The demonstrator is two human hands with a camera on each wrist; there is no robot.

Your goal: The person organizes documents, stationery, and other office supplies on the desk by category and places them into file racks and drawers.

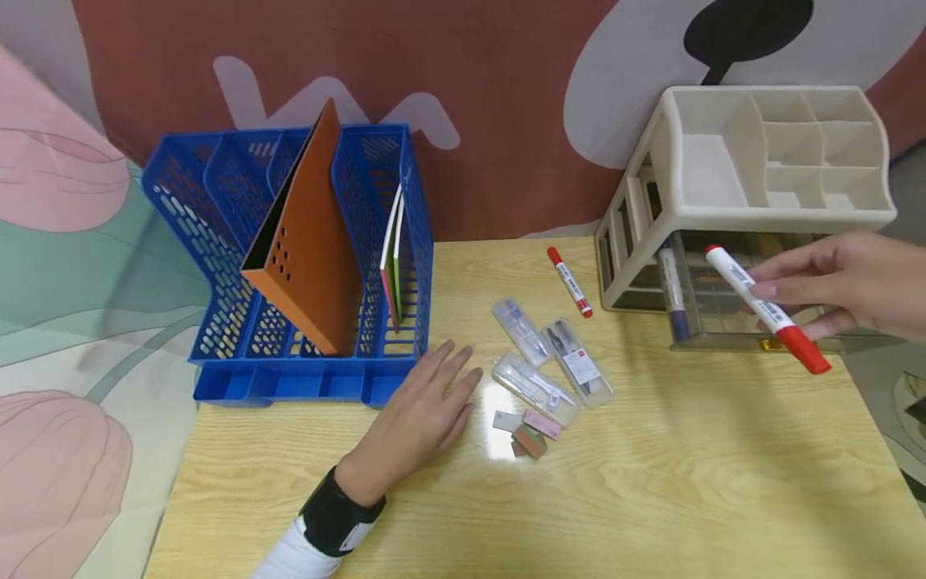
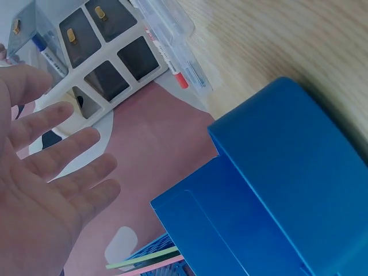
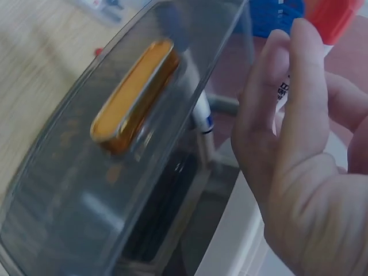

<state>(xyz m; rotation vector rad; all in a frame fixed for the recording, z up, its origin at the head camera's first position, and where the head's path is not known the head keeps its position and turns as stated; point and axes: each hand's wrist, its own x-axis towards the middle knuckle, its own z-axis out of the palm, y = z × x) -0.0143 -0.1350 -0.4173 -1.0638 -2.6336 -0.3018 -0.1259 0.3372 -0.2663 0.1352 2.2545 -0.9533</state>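
My right hand (image 1: 861, 281) pinches a white marker with red ends (image 1: 760, 301) between thumb and fingers, above a pulled-out clear drawer (image 1: 723, 322) of the cream desktop organizer (image 1: 781, 217). Inside that drawer, a blue-ended marker (image 1: 671, 285) stands at the left side; the drawer's gold handle (image 3: 135, 98) shows in the right wrist view. My left hand (image 1: 412, 418) rests with fingers spread on the table, beside the front corner of the blue file rack (image 1: 304, 378), holding nothing. Another red marker (image 1: 569, 281) lies on the table left of the organizer.
Three clear plastic cases (image 1: 579, 362) lie mid-table, with several small eraser-like blocks (image 1: 531, 438) in front of them. An orange folder (image 1: 311, 249) and thin booklets (image 1: 394, 257) stand in the rack. A patterned cloth (image 1: 499, 104) hangs behind the table.
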